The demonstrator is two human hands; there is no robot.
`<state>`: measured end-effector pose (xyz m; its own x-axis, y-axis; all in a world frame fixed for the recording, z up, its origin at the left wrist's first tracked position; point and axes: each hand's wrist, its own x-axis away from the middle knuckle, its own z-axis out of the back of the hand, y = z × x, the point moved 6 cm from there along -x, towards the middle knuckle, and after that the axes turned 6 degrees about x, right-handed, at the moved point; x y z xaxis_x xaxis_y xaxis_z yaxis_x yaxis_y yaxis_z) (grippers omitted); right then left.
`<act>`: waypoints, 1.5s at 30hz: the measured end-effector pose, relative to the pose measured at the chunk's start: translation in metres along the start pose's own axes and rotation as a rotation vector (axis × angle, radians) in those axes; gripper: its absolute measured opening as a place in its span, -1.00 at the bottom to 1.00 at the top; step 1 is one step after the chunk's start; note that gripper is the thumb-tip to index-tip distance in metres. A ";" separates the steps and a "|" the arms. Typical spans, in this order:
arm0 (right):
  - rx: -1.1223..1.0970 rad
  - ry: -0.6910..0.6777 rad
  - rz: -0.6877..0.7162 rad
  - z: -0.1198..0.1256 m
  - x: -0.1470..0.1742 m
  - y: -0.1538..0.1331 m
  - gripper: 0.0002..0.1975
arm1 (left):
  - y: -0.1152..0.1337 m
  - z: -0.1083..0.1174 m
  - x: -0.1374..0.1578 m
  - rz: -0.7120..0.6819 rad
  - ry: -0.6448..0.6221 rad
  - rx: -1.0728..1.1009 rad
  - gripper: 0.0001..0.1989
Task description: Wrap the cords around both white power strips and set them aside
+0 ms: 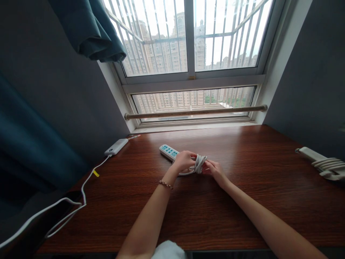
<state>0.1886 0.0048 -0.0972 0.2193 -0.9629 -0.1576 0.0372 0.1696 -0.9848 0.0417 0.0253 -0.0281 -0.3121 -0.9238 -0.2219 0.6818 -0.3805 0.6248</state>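
Reddish-brown, wood-grained tabletop (248, 154) spreads below a grey-framed, barred window (190, 43) at 12 o'clock. With the middle of the cord bundle as clock centre, a white rectangular plastic device (115, 147) lies between 9 and 10 o'clock, its thin white cable (84, 190) trailing toward 8. Nearer in, around 10, a white power strip with turquoise sockets (168, 151) rests just beside the left hand (185, 160). Apparently its own, the thick white cord (200, 164) looks mostly gathered: several turns form a compact bundle, with a loose length left running toward the left wrist. Whether its end is secured cannot be told. The left hand is closed on the bundle's left side, the right hand (215, 170) on its right, some fingertips hidden. Well apart, at 3, lies a white elongated block (312, 154) bound with pale cord.
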 end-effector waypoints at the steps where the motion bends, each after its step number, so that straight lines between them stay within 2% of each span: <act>1: -0.028 -0.015 -0.019 -0.001 -0.001 0.001 -0.56 | -0.001 0.002 0.000 0.028 0.031 0.002 -0.75; 4: -0.047 -0.021 -0.052 -0.003 -0.002 0.005 -0.49 | 0.000 0.009 0.001 0.132 0.183 -0.034 -0.80; 8: 0.019 -0.005 -0.032 -0.006 0.000 0.007 -0.27 | 0.012 0.012 0.010 0.241 0.341 -0.035 -0.78; 12: 0.071 -0.006 0.004 -0.008 0.002 0.006 -0.24 | 0.014 0.012 0.012 0.304 0.340 0.054 -0.77; 17: -0.004 0.024 0.040 -0.007 -0.001 0.001 -0.35 | 0.004 0.003 0.006 0.381 0.182 0.173 -0.67; 20: 0.012 0.069 0.086 -0.005 0.000 -0.003 -0.31 | 0.010 -0.004 0.008 0.355 0.269 0.249 -0.70; 23: 0.009 0.099 0.073 -0.004 0.002 -0.003 -0.36 | 0.018 -0.015 0.009 0.308 0.328 0.370 -0.76; 26: -0.050 0.091 0.045 -0.004 0.002 -0.002 -0.41 | 0.017 -0.024 0.007 0.281 0.265 0.357 -0.73; 30: -0.138 0.038 0.048 -0.007 0.001 -0.003 -0.48 | 0.007 -0.029 0.000 0.298 0.072 0.299 -0.65; 32: -0.157 0.024 0.067 -0.008 0.001 -0.005 -0.50 | 0.004 -0.028 -0.002 0.316 0.016 0.283 -0.65; 37: -0.008 0.133 0.111 -0.002 0.007 -0.012 -0.56 | 0.008 -0.023 0.000 0.353 -0.017 0.305 -0.66; 41: 0.092 0.217 0.138 0.001 0.014 -0.019 -0.64 | 0.011 -0.027 0.005 0.424 -0.064 0.477 -0.64; 45: 0.161 0.233 0.170 0.002 0.017 -0.025 -0.70 | 0.000 -0.035 0.005 0.493 -0.150 0.592 -0.56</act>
<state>0.1933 -0.0151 -0.0753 0.0076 -0.9370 -0.3493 0.1770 0.3451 -0.9217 0.0630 0.0189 -0.0559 -0.1800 -0.9483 0.2615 0.3122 0.1970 0.9294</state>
